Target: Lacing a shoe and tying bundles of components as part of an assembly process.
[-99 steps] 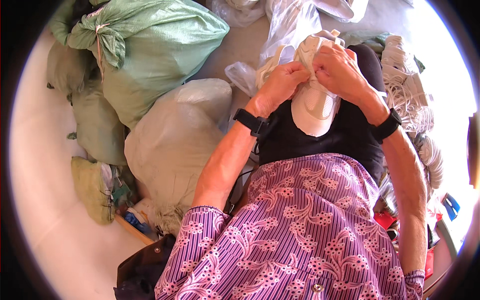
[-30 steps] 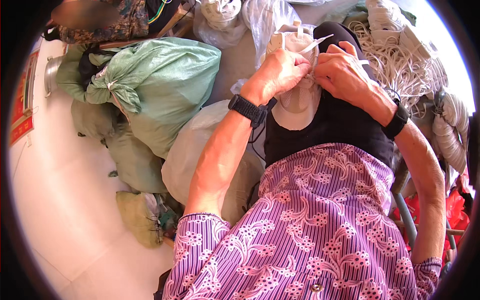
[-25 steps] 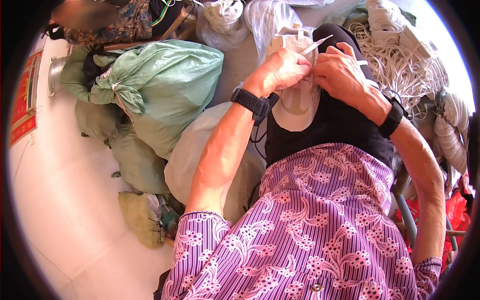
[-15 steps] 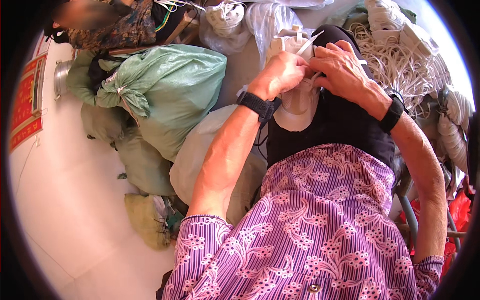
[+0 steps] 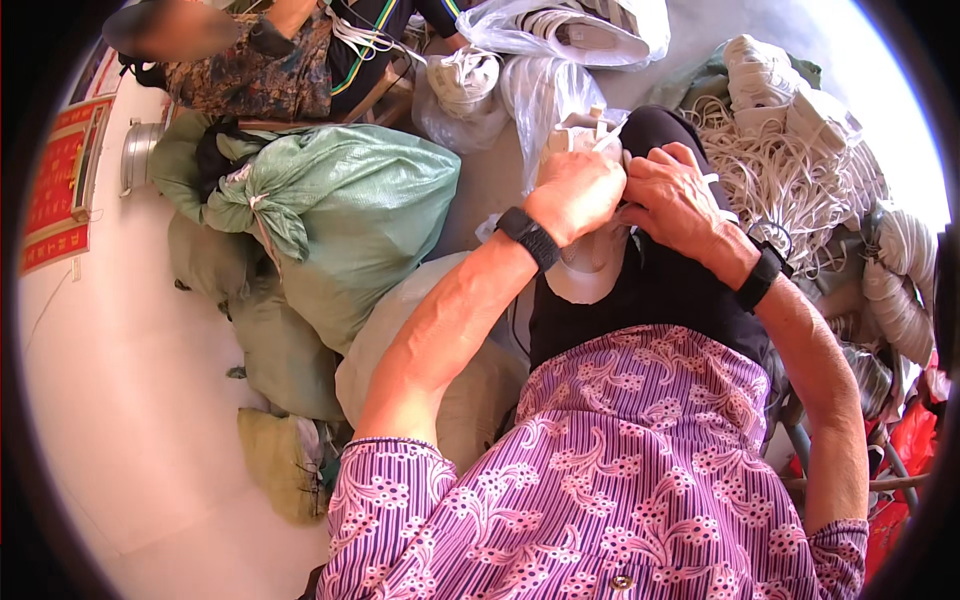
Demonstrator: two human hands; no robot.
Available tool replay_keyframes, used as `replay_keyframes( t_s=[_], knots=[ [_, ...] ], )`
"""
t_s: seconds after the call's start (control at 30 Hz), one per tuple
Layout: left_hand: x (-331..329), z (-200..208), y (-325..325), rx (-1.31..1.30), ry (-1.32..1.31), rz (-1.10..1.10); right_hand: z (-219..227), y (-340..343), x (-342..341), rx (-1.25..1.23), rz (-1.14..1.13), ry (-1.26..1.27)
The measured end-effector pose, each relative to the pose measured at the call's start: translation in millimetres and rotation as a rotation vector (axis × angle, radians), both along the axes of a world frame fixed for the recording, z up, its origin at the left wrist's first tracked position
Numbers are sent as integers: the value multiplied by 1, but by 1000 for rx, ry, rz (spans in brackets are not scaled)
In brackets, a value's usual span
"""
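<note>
A cream-white sneaker (image 5: 582, 283) rests on my black-clad lap, its toe toward me and its collar pointing away. My left hand (image 5: 578, 195) lies closed over the upper, thumb and fingers pinched at the lacing. Just to its right, my right hand (image 5: 677, 200) is bent in a pinch along the shoe's side. A white shoelace (image 5: 711, 179) shows behind the right fingers, and another bit stands up near the tongue. The fingertips and most of the eyelets are hidden by my hands.
A big heap of white shoelaces (image 5: 765, 185) lies at the right, with white shoes (image 5: 760, 75) piled around it. Tied green sacks (image 5: 350, 190) stand at the left. Bagged shoes (image 5: 595, 40) lie at the far side. Another person (image 5: 250, 65) sits at the upper left.
The view has shifted, so everything sits slightly lower. My left hand has turned over the upper, back of the hand up. My right hand stays pinched beside it.
</note>
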State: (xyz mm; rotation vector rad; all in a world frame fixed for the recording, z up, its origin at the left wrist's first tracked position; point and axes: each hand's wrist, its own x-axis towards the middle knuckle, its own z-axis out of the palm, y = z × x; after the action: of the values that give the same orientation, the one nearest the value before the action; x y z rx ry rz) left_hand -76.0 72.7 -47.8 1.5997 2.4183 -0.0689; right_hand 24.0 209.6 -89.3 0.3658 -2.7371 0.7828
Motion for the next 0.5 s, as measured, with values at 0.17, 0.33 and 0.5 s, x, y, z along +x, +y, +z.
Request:
replay_keyframes(
  t_s=[0.17, 0.33, 0.5],
  knots=[
    [-32, 21, 1, 150, 128, 219, 4, 6, -2, -44, -32, -91],
    [-26, -11, -3, 702, -448, 354, 11, 6, -32, -370, -267, -132],
    [-27, -35, -2, 791, -498, 538, 17, 29, -46, -782, -283, -381]
  ],
)
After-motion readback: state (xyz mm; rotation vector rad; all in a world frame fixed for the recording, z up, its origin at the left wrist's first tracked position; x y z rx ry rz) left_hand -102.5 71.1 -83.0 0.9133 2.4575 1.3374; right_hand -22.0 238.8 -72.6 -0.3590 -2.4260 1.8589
